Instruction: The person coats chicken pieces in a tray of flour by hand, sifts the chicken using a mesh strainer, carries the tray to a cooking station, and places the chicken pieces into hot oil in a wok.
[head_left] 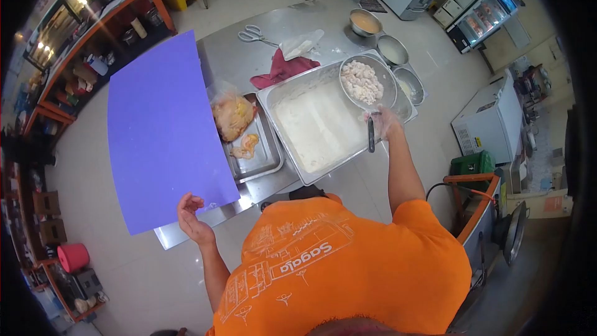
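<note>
My right hand (390, 124) is at the near rim of a round metal strainer (393, 90), beside its black handle (371, 135), and appears closed on it; the fingers are partly blurred. Pale, flour-coated pieces (362, 82) fill the strainer, which is over the right end of a large metal tray (303, 176) holding white flour (317, 127). My left hand (196, 219) is held by the near edge of a purple board (165, 130), fingers loosely bent and apart, with nothing in it. Left of the flour tray, raw chicken (235, 117) lies in a smaller metal tray (268, 165), partly under the board.
A dark red cloth (283, 70), scissors (254, 35) and a white plastic bag (301, 45) lie behind the trays on the steel table (224, 53). Metal bowls (365, 23), (392, 50) stand at the far right. A white chest freezer (488, 118) is off to the right.
</note>
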Motion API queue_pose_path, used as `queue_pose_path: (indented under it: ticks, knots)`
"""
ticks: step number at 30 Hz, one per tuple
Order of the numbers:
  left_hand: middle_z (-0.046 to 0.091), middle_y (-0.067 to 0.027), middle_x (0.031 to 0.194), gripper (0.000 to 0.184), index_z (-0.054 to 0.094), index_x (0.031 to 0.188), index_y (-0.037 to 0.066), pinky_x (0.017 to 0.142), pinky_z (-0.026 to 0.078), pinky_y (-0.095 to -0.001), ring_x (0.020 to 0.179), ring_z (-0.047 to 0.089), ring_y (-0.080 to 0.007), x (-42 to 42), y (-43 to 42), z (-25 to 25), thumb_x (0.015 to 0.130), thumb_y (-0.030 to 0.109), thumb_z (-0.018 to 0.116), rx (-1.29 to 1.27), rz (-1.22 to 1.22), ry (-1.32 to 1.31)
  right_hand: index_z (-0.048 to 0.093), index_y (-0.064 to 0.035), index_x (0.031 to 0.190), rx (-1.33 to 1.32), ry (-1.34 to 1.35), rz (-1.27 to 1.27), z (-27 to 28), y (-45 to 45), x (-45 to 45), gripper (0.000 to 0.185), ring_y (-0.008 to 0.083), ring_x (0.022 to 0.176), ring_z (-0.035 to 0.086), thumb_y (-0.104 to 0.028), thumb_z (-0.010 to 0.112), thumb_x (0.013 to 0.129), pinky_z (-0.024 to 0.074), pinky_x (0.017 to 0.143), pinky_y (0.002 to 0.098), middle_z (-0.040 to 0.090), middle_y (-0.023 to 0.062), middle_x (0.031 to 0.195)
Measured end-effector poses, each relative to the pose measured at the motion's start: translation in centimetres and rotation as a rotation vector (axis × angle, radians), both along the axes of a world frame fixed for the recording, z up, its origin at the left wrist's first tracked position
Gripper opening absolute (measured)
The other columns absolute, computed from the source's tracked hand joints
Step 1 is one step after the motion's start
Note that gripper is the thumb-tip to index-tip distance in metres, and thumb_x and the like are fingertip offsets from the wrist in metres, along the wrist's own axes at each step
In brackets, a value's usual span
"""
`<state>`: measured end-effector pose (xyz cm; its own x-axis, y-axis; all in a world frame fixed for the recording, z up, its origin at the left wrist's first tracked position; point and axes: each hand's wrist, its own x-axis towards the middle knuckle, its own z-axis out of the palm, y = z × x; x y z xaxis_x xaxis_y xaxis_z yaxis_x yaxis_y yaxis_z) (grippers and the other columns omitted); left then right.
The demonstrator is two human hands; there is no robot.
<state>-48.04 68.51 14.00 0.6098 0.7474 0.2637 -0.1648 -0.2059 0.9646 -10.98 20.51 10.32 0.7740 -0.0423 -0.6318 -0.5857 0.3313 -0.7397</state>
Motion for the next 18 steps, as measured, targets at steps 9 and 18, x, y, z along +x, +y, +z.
queue_pose_path:
  ticks: [9,18]
  knots:
    - [0.061,-0.0084,0.092,0.046,0.059,0.116,-0.002,0.073,0.047,-0.0307,0.082,0.057,-0.0165,3.6,-2.9,-0.5,0.107,0.035,0.033,-0.005,-0.056,0.126,0.059,0.0024,0.120,-1.184,-0.419,0.229,2.3,-8.3,4.2,0.043,0.0370,0.101,0.066,-0.031,0.058,0.092,0.0521,0.086,0.0438,0.068,0.0228,0.107]
    - [0.058,-0.0074,0.079,0.020,0.058,0.095,0.000,0.067,0.046,-0.0295,0.073,0.055,-0.0158,13.0,-15.7,-3.2,0.094,0.019,0.063,-0.008,-0.387,0.669,0.063,0.0035,0.116,-1.630,-0.347,0.647,3.8,-8.2,12.1,0.052,0.0425,0.112,0.060,-0.040,0.058,0.087,0.0463,0.097,0.0467,0.062,0.0313,0.116]
